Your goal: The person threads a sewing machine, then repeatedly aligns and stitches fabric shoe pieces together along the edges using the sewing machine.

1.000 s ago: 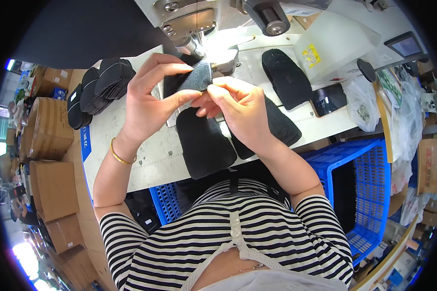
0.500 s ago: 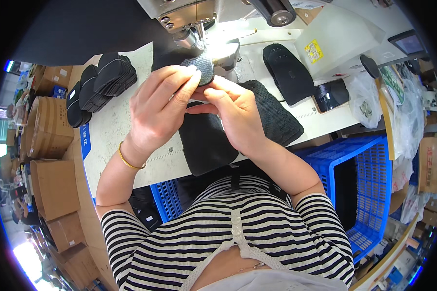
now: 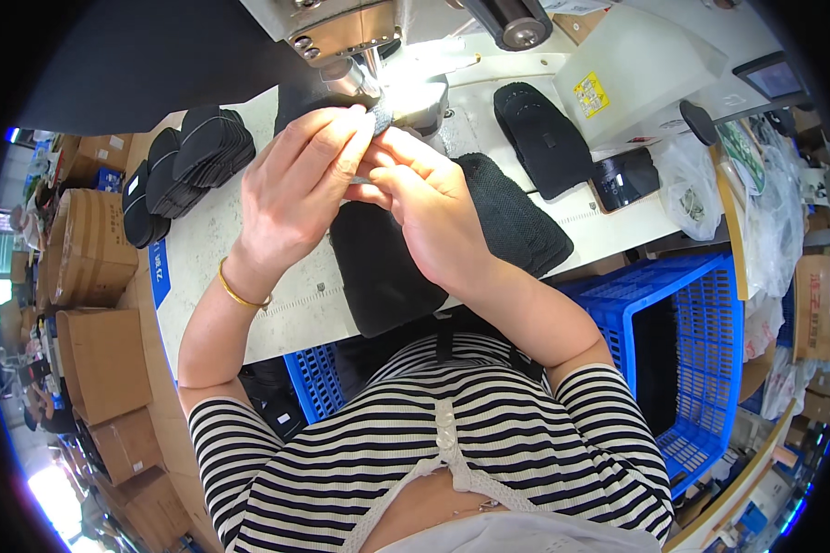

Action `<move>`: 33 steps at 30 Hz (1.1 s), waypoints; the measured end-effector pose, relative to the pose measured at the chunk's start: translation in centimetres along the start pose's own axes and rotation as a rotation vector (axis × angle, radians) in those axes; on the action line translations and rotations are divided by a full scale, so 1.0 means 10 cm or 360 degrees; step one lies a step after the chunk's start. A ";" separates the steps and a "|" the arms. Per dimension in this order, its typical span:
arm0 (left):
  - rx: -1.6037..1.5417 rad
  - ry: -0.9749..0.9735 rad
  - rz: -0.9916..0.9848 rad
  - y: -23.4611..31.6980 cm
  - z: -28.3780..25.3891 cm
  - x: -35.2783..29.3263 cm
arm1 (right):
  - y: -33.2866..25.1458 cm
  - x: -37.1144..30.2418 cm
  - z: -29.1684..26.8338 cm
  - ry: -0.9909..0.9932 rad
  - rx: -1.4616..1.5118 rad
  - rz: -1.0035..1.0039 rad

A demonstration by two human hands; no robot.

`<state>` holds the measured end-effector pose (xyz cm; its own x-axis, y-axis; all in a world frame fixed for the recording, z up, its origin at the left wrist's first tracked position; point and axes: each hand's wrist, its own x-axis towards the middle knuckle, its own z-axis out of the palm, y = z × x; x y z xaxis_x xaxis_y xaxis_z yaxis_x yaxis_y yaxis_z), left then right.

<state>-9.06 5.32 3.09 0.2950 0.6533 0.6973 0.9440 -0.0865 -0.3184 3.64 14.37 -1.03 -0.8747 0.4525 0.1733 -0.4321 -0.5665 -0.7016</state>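
Just in front of the sewing machine's needle area point(image 3: 369, 69), both my hands hold a small dark grey fabric piece point(image 3: 383, 114) with a rounded end. My left hand point(image 3: 295, 189) pinches it from the left, thumb against fingertips. From the right, my right hand point(image 3: 433, 207) has its fingers curled at the piece's lower edge. The fingers hide most of the piece. Beneath my wrists, a black padded piece point(image 3: 383, 272) lies on the white table point(image 3: 290, 318). A stack of black mesh pieces point(image 3: 516, 217) sits right beside my right hand.
Bundled black pieces point(image 3: 212, 147) stand at the table's left. More black pieces point(image 3: 542, 138) and a dark phone-like slab point(image 3: 624, 179) lie at the right, near a clear plastic bag point(image 3: 692, 194). A blue crate point(image 3: 613, 323) is below the right edge; cardboard boxes point(image 3: 101, 244) stand left.
My hands have turned the fabric piece, so its rounded face, broad before, now shows only as a narrow strip. The view has shifted slightly; both hands still grip the piece.
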 end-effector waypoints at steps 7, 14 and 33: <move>0.0066 0.0010 -0.0085 0.01 0.05 0.06 | -0.04 -0.02 0.09 0.0037 0.0015 -0.0036; 0.0126 0.0020 -0.0196 0.09 0.12 0.11 | -0.05 -0.04 0.09 -0.0008 -0.0039 -0.0053; -0.0368 -0.0111 -0.0548 0.29 -0.13 0.11 | -0.12 -0.17 -0.02 -0.0036 -0.0308 -0.0051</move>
<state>-5.78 4.80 3.81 -0.0471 0.7222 0.6901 0.9964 -0.0152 0.0838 5.65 14.43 -0.67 -0.8669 0.4513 0.2118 -0.4115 -0.4082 -0.8149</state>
